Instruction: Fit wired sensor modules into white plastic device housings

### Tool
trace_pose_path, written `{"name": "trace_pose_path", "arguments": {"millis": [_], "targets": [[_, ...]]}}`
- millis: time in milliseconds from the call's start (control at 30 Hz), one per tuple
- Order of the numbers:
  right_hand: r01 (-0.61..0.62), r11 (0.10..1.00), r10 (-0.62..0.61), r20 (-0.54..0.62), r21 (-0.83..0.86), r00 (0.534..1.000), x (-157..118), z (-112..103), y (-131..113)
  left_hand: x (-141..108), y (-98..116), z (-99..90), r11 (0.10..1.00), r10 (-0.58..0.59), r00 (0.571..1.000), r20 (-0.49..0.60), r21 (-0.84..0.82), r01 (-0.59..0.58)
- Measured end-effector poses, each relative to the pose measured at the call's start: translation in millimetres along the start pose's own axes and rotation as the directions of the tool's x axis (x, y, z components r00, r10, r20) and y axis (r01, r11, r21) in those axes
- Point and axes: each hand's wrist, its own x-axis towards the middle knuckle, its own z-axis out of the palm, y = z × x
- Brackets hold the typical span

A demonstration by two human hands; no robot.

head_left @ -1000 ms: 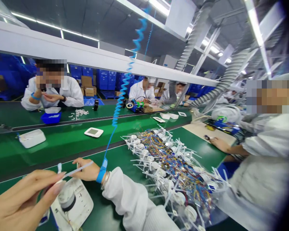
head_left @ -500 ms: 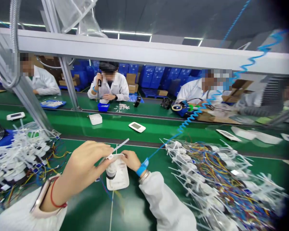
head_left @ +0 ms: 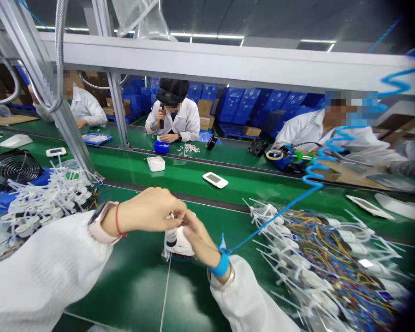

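My left hand (head_left: 148, 210) and right hand (head_left: 198, 240) come together, fingers curled over a white plastic housing (head_left: 181, 245) that sits on the green counter (head_left: 131, 281). Exactly what they grip I cannot tell. Bundled wired units with cable ties (head_left: 318, 263) lie to the right.

Two hands (head_left: 148, 210), two wired-unit heaps (head_left: 325, 263)
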Motion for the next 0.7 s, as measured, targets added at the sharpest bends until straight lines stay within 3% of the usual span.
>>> {"name": "trace_pose_path", "arguments": {"millis": [100, 200, 300, 400, 500, 600, 700], "targets": [[-0.188, 0.967, 0.174, 0.094, 0.169, 0.98, -9.7, 28.1, -3.9, 12.0, -16.8, 4.1, 0.944, -0.009, 0.973, 0.232, -0.32, 0.085], [-0.377, 0.874, 0.337, 0.176, 0.306, 0.925, -12.2, 37.7, 6.1, 13.4, -38.1, 8.8, 0.725, 0.075, 0.898, 0.434, -0.642, 0.25], [-0.478, 0.821, 0.4, 0.281, 0.314, 0.872, -8.6, 22.5, 8.2, 2.6, -53.4, 13.4, 0.475, 0.135, 0.91, 0.393, -0.831, 0.289], [-0.427, 0.902, 0.409, 0.199, 0.058, 0.891, -6.2, -9.9, -4.1, -10.5, -56.2, 20.3, 0.365, 0.071, 0.956, 0.285, -0.899, 0.241], [-0.323, 0.924, 0.338, 0.043, -0.205, 0.94, -7.8, -43.7, -20.0, -15.2, -51.2, 34.5, 0.384, -0.041, 0.991, 0.127, -0.914, 0.133], [-0.254, 0.878, 0.24, -0.085, -0.405, 0.967, -8.7, -65.9, -19.8, -8.6, -52.1, 61.4, 0.564, -0.117, 0.987, -0.108, -0.825, -0.023], [-0.219, 0.781, 0.162, -0.148, -0.586, 0.976, -4.0, -71.7, 7.5, 3.3, -66.1, 101.5, 0.71, -0.133, 0.948, -0.287, -0.695, -0.111]]}}
